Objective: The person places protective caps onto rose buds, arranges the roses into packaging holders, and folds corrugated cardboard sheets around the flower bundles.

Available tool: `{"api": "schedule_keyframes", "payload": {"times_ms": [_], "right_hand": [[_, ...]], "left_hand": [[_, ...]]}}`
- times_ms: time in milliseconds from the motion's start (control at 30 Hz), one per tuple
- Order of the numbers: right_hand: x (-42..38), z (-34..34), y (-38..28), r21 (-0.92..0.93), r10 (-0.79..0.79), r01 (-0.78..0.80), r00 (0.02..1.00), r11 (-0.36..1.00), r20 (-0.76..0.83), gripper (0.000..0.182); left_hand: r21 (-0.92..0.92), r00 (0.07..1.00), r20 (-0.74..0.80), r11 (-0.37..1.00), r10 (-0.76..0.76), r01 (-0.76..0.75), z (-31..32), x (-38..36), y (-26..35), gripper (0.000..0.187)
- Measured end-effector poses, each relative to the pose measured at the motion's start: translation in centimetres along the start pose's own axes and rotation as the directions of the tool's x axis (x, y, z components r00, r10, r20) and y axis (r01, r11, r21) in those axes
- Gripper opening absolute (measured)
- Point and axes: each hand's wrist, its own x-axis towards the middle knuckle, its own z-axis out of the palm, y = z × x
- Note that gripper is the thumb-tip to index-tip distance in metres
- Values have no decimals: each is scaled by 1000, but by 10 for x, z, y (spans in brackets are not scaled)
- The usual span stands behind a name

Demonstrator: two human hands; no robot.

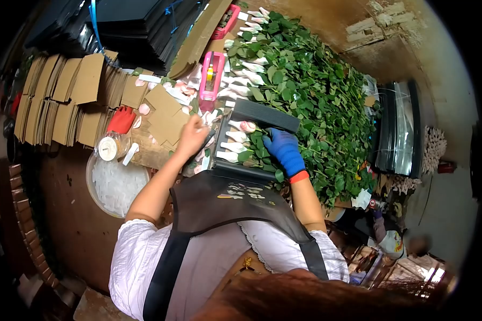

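My right hand [284, 150], in a blue knitted glove with an orange cuff, closes on the stem side of a pink-and-white rose [246, 126]; its fingers are partly lost among leaves. That rose lies in a black tray [258, 115] above several rose buds in white sleeves [233, 147]. Bare, my left hand [195, 131] hovers left of the tray with its fingers curled in, and whatever may be between them is too small to make out. Just above it, a pink tape dispenser [211, 80] holds a yellow-cored roll.
A large heap of leafy rose stems [316, 107] covers the right of the table. Cardboard pieces [88, 80] are stacked at left, near a red glove [121, 120], a clear jar [108, 148] and a tub of white pieces [118, 184]. Another person [393, 241] is at lower right.
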Motion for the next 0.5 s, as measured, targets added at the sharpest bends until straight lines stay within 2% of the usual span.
{"api": "schedule_keyframes", "payload": {"times_ms": [33,67,100,167,200,267,333,400,467,500], "right_hand": [[0,-2,-4,-16,1,-1,1000,1000,-3,39],[0,-4,-9,-41,34,-33,999,999,25,40],[1,1,-12,-51,29,-30,999,998,-17,39],[2,13,-12,-80,18,-27,994,996,-104,37],[2,12,-14,-80,37,-44,995,996,-93,35],[0,12,-16,-64,34,-41,992,997,-118,33],[0,16,-16,-57,27,-37,988,998,-152,29],[0,18,-16,-39,24,-30,989,999,-147,29],[1,15,-15,-42,30,-35,992,999,-121,30],[0,9,-18,-53,34,-39,995,998,-92,31]], "left_hand": [[95,998,17,994,55,-56,7,0,4,25],[85,992,65,990,108,-113,20,2,8,28],[70,980,113,983,162,-170,31,7,9,32],[273,964,258,962,-71,-2,42,20,23,36],[112,969,236,993,-71,46,49,21,22,40],[-9,979,194,998,-65,68,56,18,17,38],[-86,988,140,993,-72,85,58,13,9,31],[-119,998,55,993,-7,14,59,6,3,31],[-252,999,-36,968,-24,14,65,-1,2,32],[-346,989,-67,933,-130,99,61,-2,9,31]]}}
